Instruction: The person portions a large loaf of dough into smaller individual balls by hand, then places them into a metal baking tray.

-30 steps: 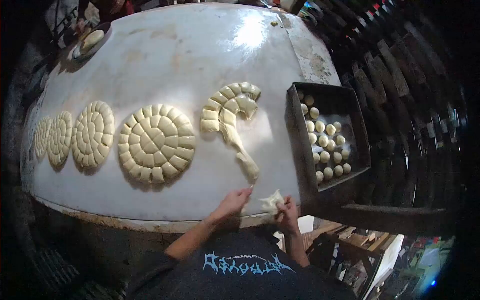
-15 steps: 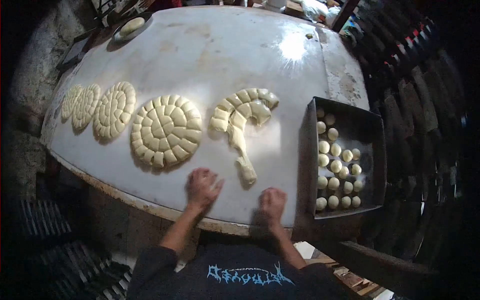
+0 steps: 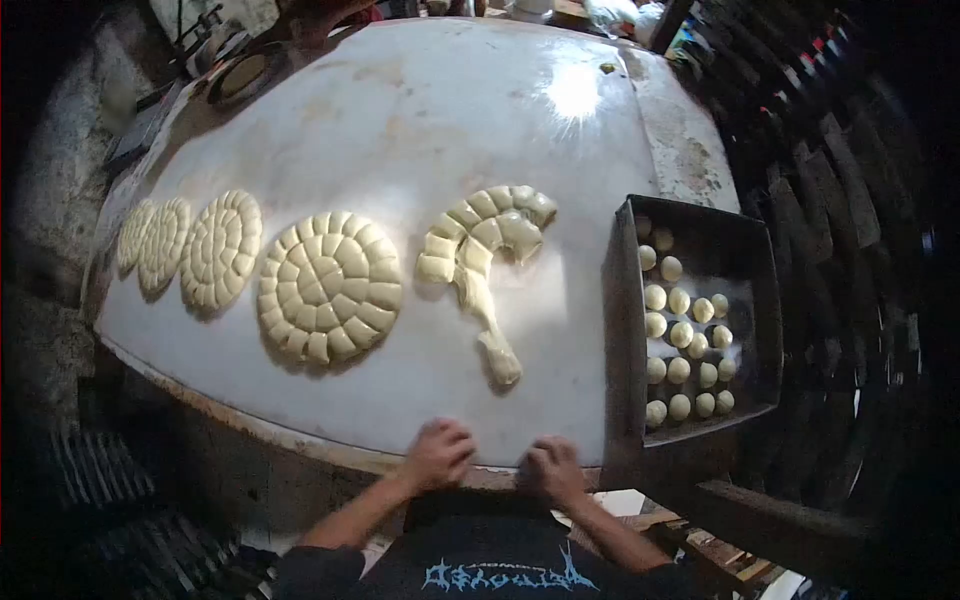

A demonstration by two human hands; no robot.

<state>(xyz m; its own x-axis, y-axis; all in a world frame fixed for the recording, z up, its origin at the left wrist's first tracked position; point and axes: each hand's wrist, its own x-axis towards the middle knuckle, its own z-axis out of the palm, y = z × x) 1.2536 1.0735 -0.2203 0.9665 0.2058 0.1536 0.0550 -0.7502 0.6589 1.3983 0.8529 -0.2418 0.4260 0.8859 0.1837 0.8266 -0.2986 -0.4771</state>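
Observation:
My left hand (image 3: 440, 454) is curled, knuckles up, low over the front edge of the table. Level with it, my right hand (image 3: 553, 468) is also curled, fingers bent downward at the edge. Whatever is under the fingers of either hand is hidden. Ahead of them lies an irregular piece of dough (image 3: 476, 262), partly cut into segments, with a stretched tail and a thick lower end. Left of it rests a flat dough disc (image 3: 330, 287) cut into small pieces. To the right, a dark metal tray (image 3: 776, 300) holds several round dough balls (image 3: 681, 335).
Several more scored dough discs (image 3: 221, 250) line up along the left of the pale tabletop (image 3: 400, 130). A dark round pan (image 3: 243, 76) sits at the far left corner. Bright light reflects off the far right. Slatted wood (image 3: 720, 545) is below the right edge.
Both hands have drawn back toward me to the table edge, and my left hand has moved rightward, its fingers curling. The pale dough in the far pan no longer shows.

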